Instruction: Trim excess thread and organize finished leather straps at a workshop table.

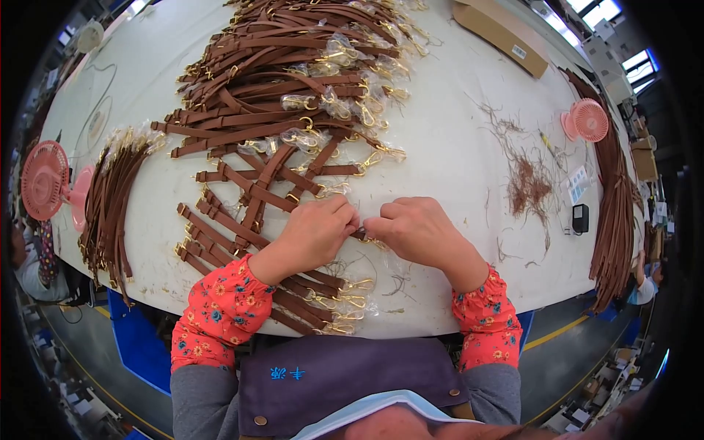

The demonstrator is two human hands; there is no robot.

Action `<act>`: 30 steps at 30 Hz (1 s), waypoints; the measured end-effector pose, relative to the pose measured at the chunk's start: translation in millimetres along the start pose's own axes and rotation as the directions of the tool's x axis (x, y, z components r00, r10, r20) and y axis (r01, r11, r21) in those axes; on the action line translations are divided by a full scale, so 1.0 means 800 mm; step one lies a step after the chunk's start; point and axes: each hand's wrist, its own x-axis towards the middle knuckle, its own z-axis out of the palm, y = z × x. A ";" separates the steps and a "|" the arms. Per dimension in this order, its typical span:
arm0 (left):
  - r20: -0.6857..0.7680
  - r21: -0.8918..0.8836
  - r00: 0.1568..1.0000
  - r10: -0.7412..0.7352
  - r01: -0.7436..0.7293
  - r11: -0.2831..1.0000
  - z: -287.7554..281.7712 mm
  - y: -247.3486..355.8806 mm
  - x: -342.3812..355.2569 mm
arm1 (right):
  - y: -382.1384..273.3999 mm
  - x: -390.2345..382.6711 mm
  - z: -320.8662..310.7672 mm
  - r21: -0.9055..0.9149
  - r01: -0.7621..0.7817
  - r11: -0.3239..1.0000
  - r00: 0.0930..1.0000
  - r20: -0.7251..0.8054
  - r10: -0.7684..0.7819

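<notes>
My left hand (315, 233) is closed in a pinch around the end of a brown strap (358, 234), its fingertips pointing right. My right hand (416, 229) meets it from the other side, also closed, thumb and forefinger pinching at the same strap end. Most of the held piece is hidden by my fingers. A bit of gold metal and clear plastic film (397, 262) shows just under the right fingertips. Beneath my left wrist lie several brown straps (301, 302) with gold buckles and gold snap hooks (350, 302) at their ends.
A big heap of similar straps (286, 110), hooks wrapped in film, covers the table's middle. Strap bundles lie at left (117, 205) and right (614, 198). Pink fans (45, 180) (589, 119), thread scraps (528, 183), a cardboard box (502, 37) and a black adapter (580, 218) sit around.
</notes>
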 end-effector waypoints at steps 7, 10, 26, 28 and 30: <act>-0.033 -0.296 0.975 -0.220 0.200 0.934 -0.009 -0.005 0.000 | 0.001 -0.004 0.006 0.206 -0.125 0.971 0.990 -0.034 0.134; 0.008 -0.380 0.991 -0.135 0.128 0.916 -0.021 -0.004 0.001 | -0.001 -0.010 0.007 0.247 -0.157 0.956 0.985 -0.035 0.170; -0.001 -0.003 1.000 0.013 -0.013 1.000 -0.001 -0.004 -0.003 | -0.009 -0.003 0.014 0.086 -0.082 0.993 0.991 -0.101 0.090; -0.001 0.002 1.000 0.012 -0.012 1.000 -0.001 -0.004 -0.003 | -0.010 -0.002 0.011 0.038 -0.063 0.997 0.993 -0.098 0.067; -0.001 0.007 1.000 0.013 -0.013 1.000 -0.001 -0.004 -0.002 | -0.011 -0.001 0.012 0.030 -0.063 0.998 0.993 -0.099 0.066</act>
